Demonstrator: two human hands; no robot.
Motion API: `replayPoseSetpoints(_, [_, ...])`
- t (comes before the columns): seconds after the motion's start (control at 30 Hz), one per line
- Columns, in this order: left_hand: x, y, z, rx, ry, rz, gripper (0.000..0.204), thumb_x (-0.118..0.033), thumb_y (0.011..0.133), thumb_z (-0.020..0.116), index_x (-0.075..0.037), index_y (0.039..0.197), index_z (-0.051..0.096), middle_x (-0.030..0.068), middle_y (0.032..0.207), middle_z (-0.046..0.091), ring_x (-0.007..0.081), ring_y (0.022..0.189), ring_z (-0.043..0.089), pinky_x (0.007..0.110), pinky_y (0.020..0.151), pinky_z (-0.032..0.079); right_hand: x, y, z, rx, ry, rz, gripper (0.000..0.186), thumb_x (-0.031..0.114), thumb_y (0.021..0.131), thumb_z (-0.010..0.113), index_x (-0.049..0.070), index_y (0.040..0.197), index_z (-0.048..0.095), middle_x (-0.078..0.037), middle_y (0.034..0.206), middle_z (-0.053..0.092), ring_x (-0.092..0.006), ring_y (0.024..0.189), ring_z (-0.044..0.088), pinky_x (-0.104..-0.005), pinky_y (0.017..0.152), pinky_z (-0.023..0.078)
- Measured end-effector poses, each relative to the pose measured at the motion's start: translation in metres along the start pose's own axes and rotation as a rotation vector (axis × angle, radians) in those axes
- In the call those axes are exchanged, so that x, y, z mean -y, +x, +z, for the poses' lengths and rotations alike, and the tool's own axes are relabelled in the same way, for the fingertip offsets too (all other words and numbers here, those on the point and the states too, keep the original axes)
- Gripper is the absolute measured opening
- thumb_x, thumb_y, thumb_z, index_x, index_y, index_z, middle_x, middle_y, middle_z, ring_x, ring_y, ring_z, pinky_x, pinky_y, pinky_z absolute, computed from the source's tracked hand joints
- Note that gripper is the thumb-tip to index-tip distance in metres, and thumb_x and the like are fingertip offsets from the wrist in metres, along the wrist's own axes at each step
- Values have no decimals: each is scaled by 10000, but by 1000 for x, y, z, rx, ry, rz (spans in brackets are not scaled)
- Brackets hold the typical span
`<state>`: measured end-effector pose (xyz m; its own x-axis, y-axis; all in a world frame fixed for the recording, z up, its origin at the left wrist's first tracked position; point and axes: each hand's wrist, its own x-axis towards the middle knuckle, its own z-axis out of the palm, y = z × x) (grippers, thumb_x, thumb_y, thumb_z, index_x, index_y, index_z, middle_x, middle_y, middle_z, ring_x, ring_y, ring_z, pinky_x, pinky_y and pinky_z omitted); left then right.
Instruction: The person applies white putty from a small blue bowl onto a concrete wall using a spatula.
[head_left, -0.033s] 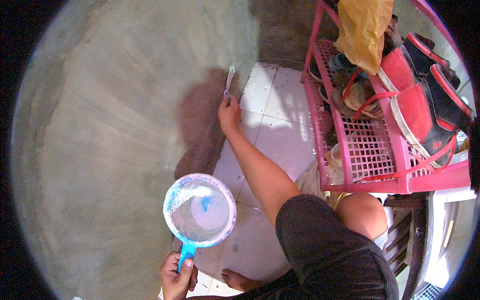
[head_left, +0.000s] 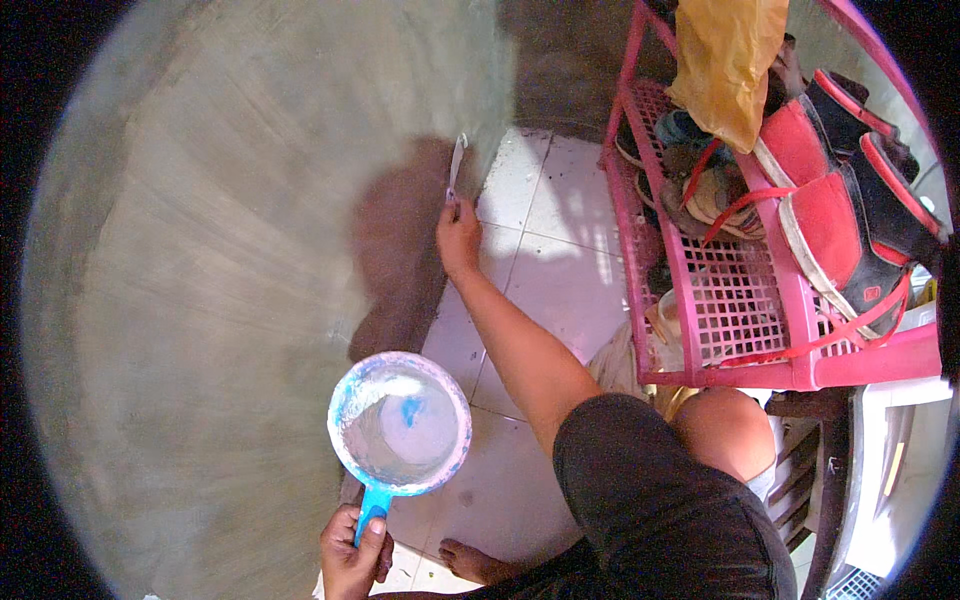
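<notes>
My left hand (head_left: 352,560), at the lower edge, is closed round the blue handle of a plastic dipper (head_left: 365,500). The dipper's round bowl faces up, its rim and inside smeared with whitish paste and a blue patch at the bottom. My right arm reaches away from me along the wall's foot. Closed in my right hand (head_left: 460,238) is a putty knife (head_left: 457,168), seen nearly edge-on, with a pale narrow blade. The blade lies close against the grey plastered wall (head_left: 230,280); I cannot tell whether it touches. My fingers hide its handle.
To the right stands a pink plastic shoe rack (head_left: 735,375) holding red-and-black shoes (head_left: 825,225) and other footwear. A yellow bag (head_left: 730,70) hangs over its top. Pale floor tiles (head_left: 565,290) run between wall and rack. My bare foot (head_left: 475,562) shows below, and dark slatted wood (head_left: 797,480) at lower right.
</notes>
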<state>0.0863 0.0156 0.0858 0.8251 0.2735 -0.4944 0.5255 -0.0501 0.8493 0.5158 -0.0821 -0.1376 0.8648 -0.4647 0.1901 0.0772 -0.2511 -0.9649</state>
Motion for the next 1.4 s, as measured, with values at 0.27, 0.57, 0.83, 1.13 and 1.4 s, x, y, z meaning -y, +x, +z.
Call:
replayPoseSetpoints(0.27, [-2, 8, -2, 28, 113, -95, 149, -210, 962, 611, -78, 929, 550, -50, 585, 476, 23, 458, 391, 191, 403, 291, -15, 26, -5, -99, 38, 224, 272, 240, 928, 527, -21, 979, 586, -223, 897, 660, -376, 842, 646, -430, 758, 495])
replayPoseSetpoints(0.57, [21, 22, -24, 87, 310, 26, 112, -161, 943, 635, -80, 970, 562, -41, 599, 499, 29, 447, 400, 200, 389, 280, -14, 35, -5, 124, 131, 7, 211, 215, 893, 595, 24, 965, 649, -228, 918, 679, -390, 847, 653, -450, 761, 510])
replayPoseSetpoints(0.83, [32, 22, -32, 112, 339, 123, 125, -170, 936, 647, -85, 977, 564, -43, 608, 508, 28, 455, 415, 196, 393, 286, -18, 61, -9, 11, 24, 193, 271, 245, 883, 585, -16, 931, 644, -218, 894, 677, -389, 828, 658, -447, 772, 504])
replayPoseSetpoints(1.13, [23, 19, -24, 96, 278, 102, 128, -183, 937, 646, -88, 978, 572, -61, 602, 492, 23, 455, 394, 195, 402, 280, -17, 21, -21, 32, 180, 98, 199, 175, 860, 603, -14, 893, 656, -212, 833, 668, -366, 779, 652, -427, 735, 502])
replayPoseSetpoints(1.4, [15, 19, -26, 72, 247, -30, 157, -179, 920, 662, -72, 940, 549, -12, 580, 518, 57, 426, 431, 235, 367, 314, -17, 59, 5, 26, 197, 152, 288, 265, 896, 583, -19, 884, 631, -220, 816, 655, -387, 786, 640, -445, 738, 495])
